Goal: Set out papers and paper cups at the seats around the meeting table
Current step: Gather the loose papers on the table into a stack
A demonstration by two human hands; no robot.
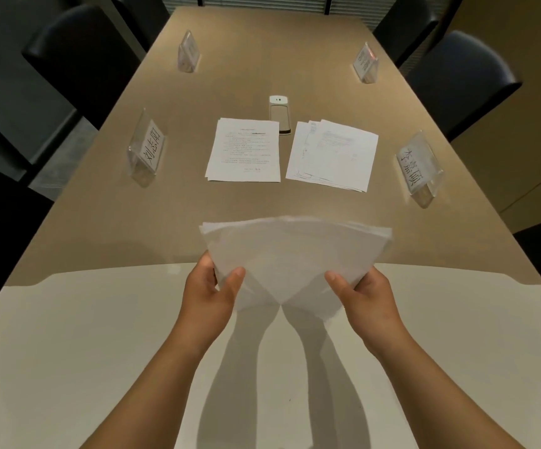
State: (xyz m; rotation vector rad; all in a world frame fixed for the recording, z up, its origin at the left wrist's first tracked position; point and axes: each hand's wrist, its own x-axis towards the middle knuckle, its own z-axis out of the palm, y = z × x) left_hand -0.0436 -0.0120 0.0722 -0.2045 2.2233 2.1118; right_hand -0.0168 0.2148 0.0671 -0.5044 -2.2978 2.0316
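I hold a stack of white papers (292, 254) above the near end of the table, fanned and blurred. My left hand (211, 290) grips its lower left edge, thumb on top. My right hand (363, 293) grips its lower right edge the same way. Farther along the table lie two more piles: a neat printed stack (245, 150) at centre left and a loosely spread stack (334, 155) at centre right. No paper cups are in view.
The long tan meeting table (100, 222) has a white section (68, 335) at the near end. Clear name-card stands sit at left (147, 147), right (418, 168), far left (188, 51) and far right (365, 63). A white device (279, 115) lies mid-table. Dark chairs (460, 82) line both sides.
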